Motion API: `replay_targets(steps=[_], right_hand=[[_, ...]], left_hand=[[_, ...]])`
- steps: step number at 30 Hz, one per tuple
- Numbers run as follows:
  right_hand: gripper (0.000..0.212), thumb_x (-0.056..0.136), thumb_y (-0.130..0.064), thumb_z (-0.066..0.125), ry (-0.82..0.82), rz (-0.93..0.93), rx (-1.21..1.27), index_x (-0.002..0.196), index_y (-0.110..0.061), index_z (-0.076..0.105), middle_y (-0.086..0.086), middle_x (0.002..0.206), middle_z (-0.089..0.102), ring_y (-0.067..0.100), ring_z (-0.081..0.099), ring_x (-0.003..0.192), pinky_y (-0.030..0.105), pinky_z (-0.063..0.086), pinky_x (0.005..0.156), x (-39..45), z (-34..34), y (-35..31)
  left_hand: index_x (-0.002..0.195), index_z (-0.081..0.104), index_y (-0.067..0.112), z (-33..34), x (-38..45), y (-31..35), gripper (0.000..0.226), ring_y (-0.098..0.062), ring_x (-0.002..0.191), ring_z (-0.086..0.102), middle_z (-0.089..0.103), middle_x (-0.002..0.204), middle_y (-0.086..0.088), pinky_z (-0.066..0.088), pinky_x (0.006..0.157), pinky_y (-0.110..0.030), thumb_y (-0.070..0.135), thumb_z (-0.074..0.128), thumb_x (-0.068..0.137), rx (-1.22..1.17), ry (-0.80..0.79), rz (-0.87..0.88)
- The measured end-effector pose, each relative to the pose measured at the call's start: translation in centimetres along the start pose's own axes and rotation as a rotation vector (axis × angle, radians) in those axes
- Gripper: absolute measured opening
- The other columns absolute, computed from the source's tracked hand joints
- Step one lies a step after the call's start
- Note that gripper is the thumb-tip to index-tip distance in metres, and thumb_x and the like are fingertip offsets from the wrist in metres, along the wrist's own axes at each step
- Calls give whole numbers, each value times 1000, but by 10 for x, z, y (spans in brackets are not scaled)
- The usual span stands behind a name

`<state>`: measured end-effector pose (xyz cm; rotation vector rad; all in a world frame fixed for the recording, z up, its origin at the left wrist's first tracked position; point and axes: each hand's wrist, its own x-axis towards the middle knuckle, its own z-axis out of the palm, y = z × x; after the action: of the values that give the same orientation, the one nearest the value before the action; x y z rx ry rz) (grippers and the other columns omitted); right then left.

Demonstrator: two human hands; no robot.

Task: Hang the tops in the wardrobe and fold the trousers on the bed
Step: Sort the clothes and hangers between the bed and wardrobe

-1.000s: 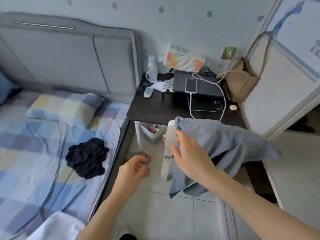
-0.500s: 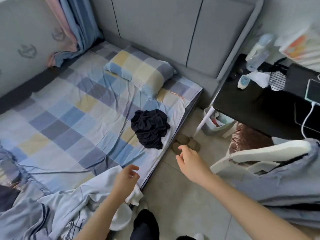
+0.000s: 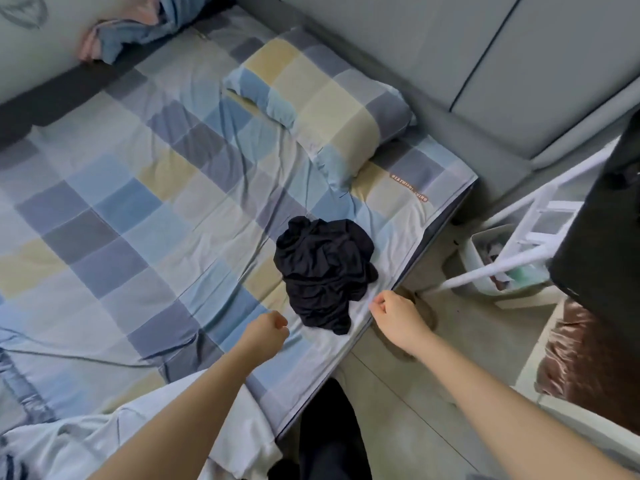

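A pale garment (image 3: 86,441) lies crumpled at the near left of the bed (image 3: 121,209), under the left forearm. The left hand (image 3: 266,332) is clenched over the checked sheet, grasping nothing. Just right of it, a black crumpled garment (image 3: 323,271) sits near the bed's right edge, below the checked pillow (image 3: 325,98). The right hand (image 3: 394,318) is clenched and empty, just beside the garment. A white bin (image 3: 476,261) stands on the floor, far right.

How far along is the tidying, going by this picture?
Nothing looks finished. The black garment lies crumpled, unfolded, on the bed. The left hand and right hand hover beside it, holding nothing. A pale garment also waits. No wardrobe is visible.
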<state>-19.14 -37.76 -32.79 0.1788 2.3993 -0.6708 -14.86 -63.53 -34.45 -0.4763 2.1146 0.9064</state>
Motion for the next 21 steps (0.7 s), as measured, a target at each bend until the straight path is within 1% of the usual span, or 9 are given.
replay_targets(steps=[2,3,7,10,13,14,16,18,21], right_hand=[[26,101,-33,42,-12,-4,15,106,-9,53,4,98,58,21,55,91,33,44,74,57,7,5],[28,101,-33,42,-19,4,22,104,-8,53,6,98,59,22,55,88,34,45,74,87,12,8],[37,101,-38,42,-62,58,33,103,-2,53,11,97,57,23,53,83,34,45,75,178,33,26],[46,100,-40,43,-88,83,-12,127,-2,45,14,121,54,28,53,106,31,41,81,226,46,38],[58,99,-38,46,-70,101,-75,143,-3,30,15,140,41,33,44,125,38,41,95,265,59,50],[52,99,-37,47,-48,100,-126,139,-4,35,14,137,42,34,45,123,40,42,95,271,60,52],[26,100,-31,46,-20,74,-204,114,-9,51,11,120,50,32,51,111,42,48,88,283,62,55],[14,100,-26,44,12,43,-105,92,-16,47,7,97,53,25,55,88,37,48,73,285,65,54],[20,94,-20,44,14,-162,228,78,-23,33,-2,68,39,12,35,57,32,32,57,267,65,39]], left_hand=[[125,54,14,5,48,5,28,-23,106,56,57,121,-5,39,84,-26,19,49,98,-27,5,-30],[128,53,13,9,74,7,30,-24,108,56,57,122,-5,39,85,-26,18,49,98,-62,15,-54],[117,56,9,25,150,13,22,-22,89,56,61,98,-4,46,82,-34,15,51,96,-405,47,-218],[110,59,6,43,189,14,19,-23,85,56,61,97,-11,47,77,-33,15,51,96,-590,22,-307],[108,59,9,62,221,19,16,-22,87,58,59,98,-8,50,77,-32,17,52,95,-690,-6,-341],[109,59,11,65,224,23,16,-21,91,60,60,101,-7,51,79,-32,18,52,95,-713,-12,-342],[111,59,14,70,234,30,17,-20,99,62,62,111,-4,53,80,-31,21,54,96,-778,-35,-345],[111,60,17,71,240,37,17,-20,103,63,62,118,-4,54,85,-32,24,57,96,-823,-59,-349],[112,59,18,67,243,52,23,-23,108,63,60,124,-3,51,96,-38,34,58,96,-956,-74,-348]])
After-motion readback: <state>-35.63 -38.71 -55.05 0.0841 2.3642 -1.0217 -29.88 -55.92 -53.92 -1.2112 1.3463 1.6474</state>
